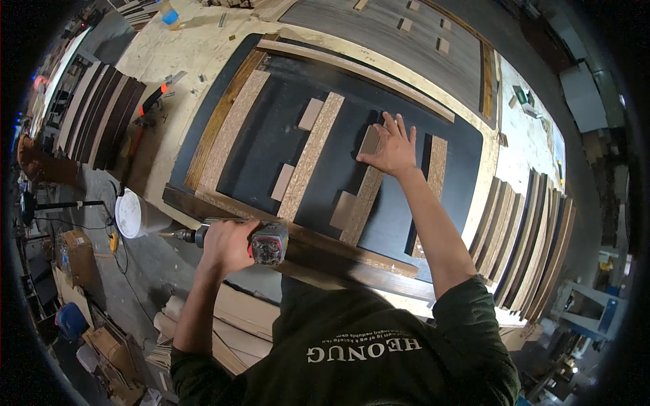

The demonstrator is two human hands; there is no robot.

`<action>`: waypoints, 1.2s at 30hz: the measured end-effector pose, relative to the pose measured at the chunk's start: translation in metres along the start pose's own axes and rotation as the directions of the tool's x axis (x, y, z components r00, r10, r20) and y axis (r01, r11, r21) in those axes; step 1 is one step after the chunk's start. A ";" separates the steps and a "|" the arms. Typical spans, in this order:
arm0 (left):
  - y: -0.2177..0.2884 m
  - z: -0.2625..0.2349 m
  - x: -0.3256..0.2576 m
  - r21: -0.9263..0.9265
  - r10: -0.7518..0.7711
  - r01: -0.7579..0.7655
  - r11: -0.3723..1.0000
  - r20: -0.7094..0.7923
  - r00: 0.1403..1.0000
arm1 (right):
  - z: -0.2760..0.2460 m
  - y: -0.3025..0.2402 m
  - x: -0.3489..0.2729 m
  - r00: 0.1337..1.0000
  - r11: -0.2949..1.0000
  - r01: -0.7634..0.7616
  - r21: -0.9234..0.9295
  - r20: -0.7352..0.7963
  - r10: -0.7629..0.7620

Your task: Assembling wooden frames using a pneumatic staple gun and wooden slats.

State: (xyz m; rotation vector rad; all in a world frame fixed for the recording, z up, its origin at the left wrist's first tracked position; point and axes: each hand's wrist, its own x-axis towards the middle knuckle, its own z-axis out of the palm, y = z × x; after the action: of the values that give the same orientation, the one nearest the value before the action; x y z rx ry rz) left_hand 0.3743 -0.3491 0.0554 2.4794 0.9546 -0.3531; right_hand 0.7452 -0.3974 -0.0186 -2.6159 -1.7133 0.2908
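- Left hand point(229, 245): closed firmly round a grey-and-black cordless drill with red accents point(269, 245); held over the panel's near edge, bit pointing left past the edge, probably to keep the tip clear of the work.
- Right hand point(393, 152): fingers spread, not clenched, at a small tan rectangular block point(370, 141) beside the upper end of a speckled particleboard strip point(365, 203). Looks like steadying or lining up; firm contact or hovering, cannot tell.
- Main piece: large dark flat panel with rounded corners point(250, 162), lying on a pale worktable point(196, 37) in front of the person, presumably flat so the strips sit stable.
- Three other small tan blocks point(311, 114) sit against strip sides, perhaps as bracing.
- Long tan strip point(359, 78) along far edge, likely framing.
- Upright stacks of strips at right point(528, 237) and left point(95, 115), apparently kept within reach.
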 end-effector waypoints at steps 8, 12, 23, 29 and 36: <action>0.005 -0.001 -0.004 -0.001 0.088 -0.089 0.996 -0.130 0.988 | -0.011 -0.004 0.002 1.000 0.997 -0.013 -0.075 0.027 0.015; 0.004 0.002 -0.002 0.028 0.066 -0.064 0.998 -0.083 0.994 | -0.001 0.007 -0.002 1.000 0.999 -0.024 -0.035 0.015 0.025; 0.000 0.003 -0.010 -0.023 0.073 -0.078 0.997 -0.178 0.981 | 0.006 -0.012 -0.152 0.920 0.828 0.371 0.420 -0.043 -0.390; 0.003 -0.004 0.000 -0.069 0.120 -0.124 0.990 -0.055 0.991 | 0.018 -0.016 -0.188 0.959 0.887 0.225 0.403 0.071 -0.275; -0.004 0.004 -0.003 0.073 0.113 -0.109 0.991 -0.048 0.992 | 0.030 0.001 -0.207 0.957 0.891 0.188 0.413 0.128 -0.261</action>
State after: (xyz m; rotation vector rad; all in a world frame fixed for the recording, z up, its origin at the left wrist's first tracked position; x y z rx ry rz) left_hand 0.3695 -0.3502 0.0516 2.6043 0.8334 -0.2919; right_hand 0.6609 -0.5892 -0.0165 -2.1342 -1.7608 0.7989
